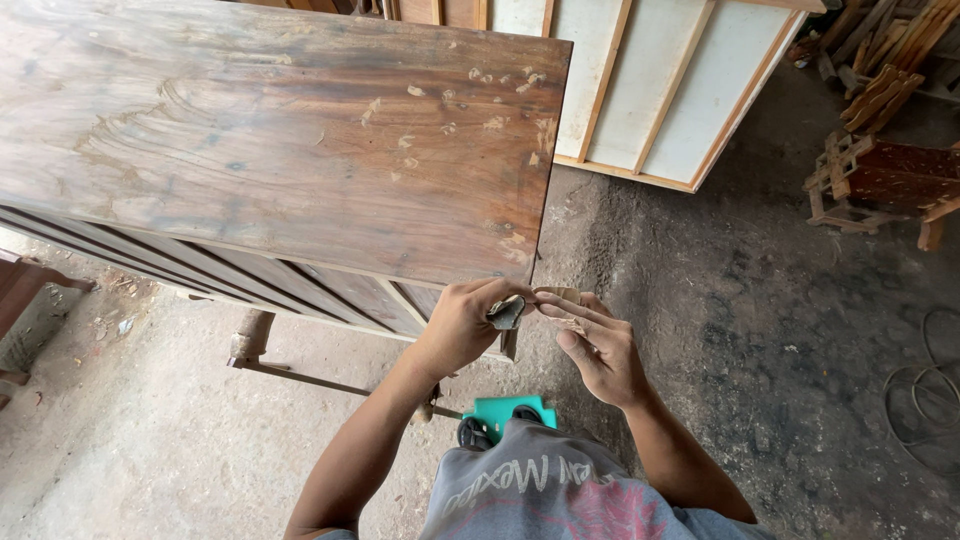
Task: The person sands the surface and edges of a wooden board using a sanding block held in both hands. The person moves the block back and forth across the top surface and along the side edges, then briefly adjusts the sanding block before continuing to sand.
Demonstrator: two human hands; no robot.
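Note:
A dark wooden cabinet (280,140) with a broad, worn top fills the upper left. At its near right corner, my left hand (465,325) pinches a small grey-brown piece, likely folded sandpaper (507,313). My right hand (600,345) is beside it, fingers extended, holding a tan strip of the same paper (562,295) against the cabinet's corner edge. Both hands meet just below the top's corner.
White panels with light wood frames (650,90) lean at the back. Carved wooden furniture parts (880,170) are stacked at the far right. A cable (925,400) coils on the dirt floor. A metal clamp bar (300,375) and a teal power tool (505,412) lie below me.

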